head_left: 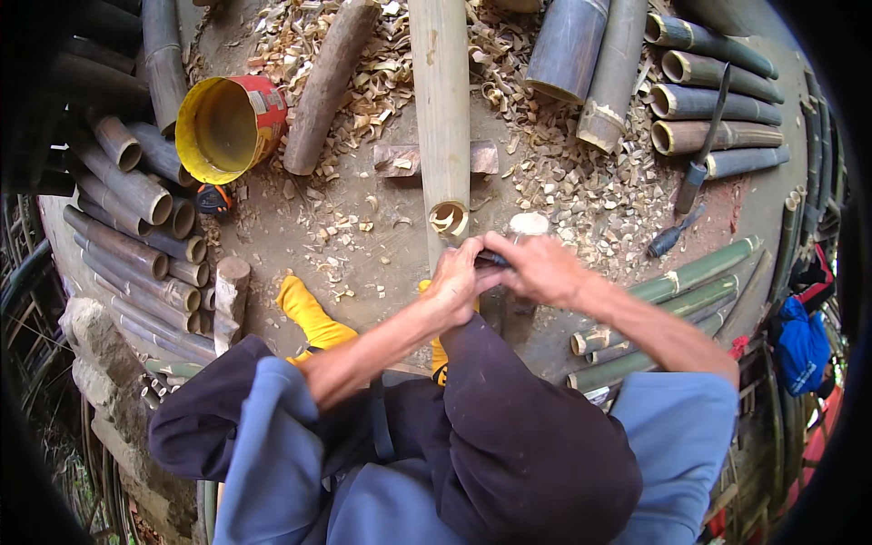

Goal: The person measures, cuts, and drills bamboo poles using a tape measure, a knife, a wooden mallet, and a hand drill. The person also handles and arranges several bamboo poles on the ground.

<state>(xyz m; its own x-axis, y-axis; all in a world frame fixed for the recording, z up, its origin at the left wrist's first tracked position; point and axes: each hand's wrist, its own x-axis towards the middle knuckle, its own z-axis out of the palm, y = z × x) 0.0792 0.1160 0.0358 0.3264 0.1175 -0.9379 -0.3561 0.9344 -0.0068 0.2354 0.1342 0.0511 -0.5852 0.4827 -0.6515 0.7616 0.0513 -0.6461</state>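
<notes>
My two hands meet over my raised knee, close to the open end of a long pale bamboo pole (441, 100). My left hand (457, 283) is closed, its fingers beside those of my right hand (540, 268), which is closed too. Between them shows a small part of a dark object (491, 260); its kind is hidden by the fingers. Pale curls lie in the mouth of the pole, which rests across a short wooden block (397, 161). Just beyond my right hand is a pale, round-ended piece (529, 222), blurred at its edges.
Cut bamboo tubes (145, 245) are stacked at left, with more tubes (718, 100) at right. A red bucket (263, 113) with yellow inside stands near a tape measure (214, 199). A long-bladed knife (694, 177) lies right. Wood shavings (590, 204) cover the ground.
</notes>
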